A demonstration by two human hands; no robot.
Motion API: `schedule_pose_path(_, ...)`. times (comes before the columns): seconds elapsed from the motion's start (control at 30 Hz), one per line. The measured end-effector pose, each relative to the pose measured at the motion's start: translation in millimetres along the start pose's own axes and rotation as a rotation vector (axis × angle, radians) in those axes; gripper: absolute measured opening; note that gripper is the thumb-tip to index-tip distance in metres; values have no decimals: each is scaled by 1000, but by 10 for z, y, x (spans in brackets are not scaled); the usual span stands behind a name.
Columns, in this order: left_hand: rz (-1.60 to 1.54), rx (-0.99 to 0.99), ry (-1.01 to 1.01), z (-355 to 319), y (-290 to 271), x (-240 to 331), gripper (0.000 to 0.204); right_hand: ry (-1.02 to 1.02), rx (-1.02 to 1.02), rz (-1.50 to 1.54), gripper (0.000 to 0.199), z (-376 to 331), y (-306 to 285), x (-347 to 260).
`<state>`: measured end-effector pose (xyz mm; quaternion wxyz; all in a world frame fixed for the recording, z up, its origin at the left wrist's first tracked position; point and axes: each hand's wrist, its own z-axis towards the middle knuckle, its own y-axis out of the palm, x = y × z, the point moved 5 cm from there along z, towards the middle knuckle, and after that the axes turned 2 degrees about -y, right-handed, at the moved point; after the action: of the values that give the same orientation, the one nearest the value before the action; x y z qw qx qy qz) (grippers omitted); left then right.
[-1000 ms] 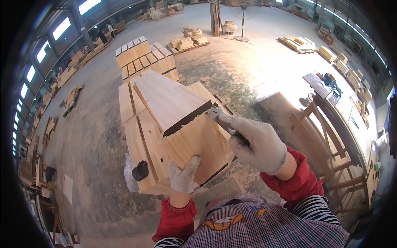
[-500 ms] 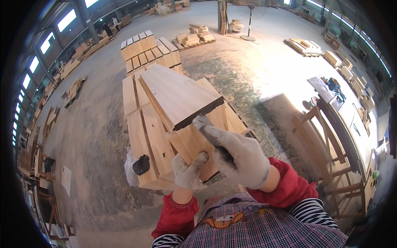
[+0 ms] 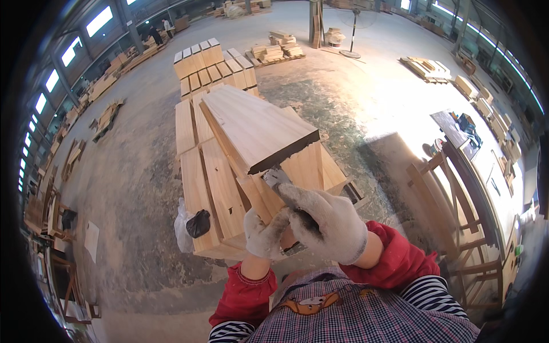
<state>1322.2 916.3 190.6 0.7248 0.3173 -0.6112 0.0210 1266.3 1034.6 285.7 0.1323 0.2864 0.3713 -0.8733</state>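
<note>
My right hand (image 3: 329,220), in a dirty white glove, is closed with its fingers reaching forward under the dark near edge of a pale tapered wooden piece (image 3: 257,126). Its greyish tip lies close to that edge's left corner; what it grips, if anything, I cannot make out. Beside it, my left hand (image 3: 264,235), gloved too, is curled at the near end of the stack, with its thumb side against the right hand. Whatever is in its fingers is hidden. Below the tapered piece lie more long wooden pieces (image 3: 195,197).
Dark-edged wooden pieces (image 3: 214,74) continue the stack behind. A black plastic bag (image 3: 198,224) hangs at its left side. A wooden frame bench (image 3: 474,188) stands to the right. Farther off are a lumber pallet (image 3: 426,68), a stand fan (image 3: 353,34) and two people (image 3: 161,31).
My left hand has come against the right one, closing the gap between them. The right hand has shifted slightly left along the dark edge. The whole view has swung a little.
</note>
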Motion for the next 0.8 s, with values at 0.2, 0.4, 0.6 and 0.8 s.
schedule_pose_path(0.2,-76,-91,108,25,-64,-99,26,-158,20,-18,38,93,26,-67)
schedule_pose_path(0.4,-19,-80,63,10,-126,-106,23,-104,-38,-8,43,52,6,-63)
schedule_pose_path(0.6,10,-95,76,10,-27,-7,22,-79,-137,-69,46,96,-11,-15)
schedule_pose_path(0.8,23,-80,83,-15,10,29,26,-196,-244,-260,42,215,-215,-209)
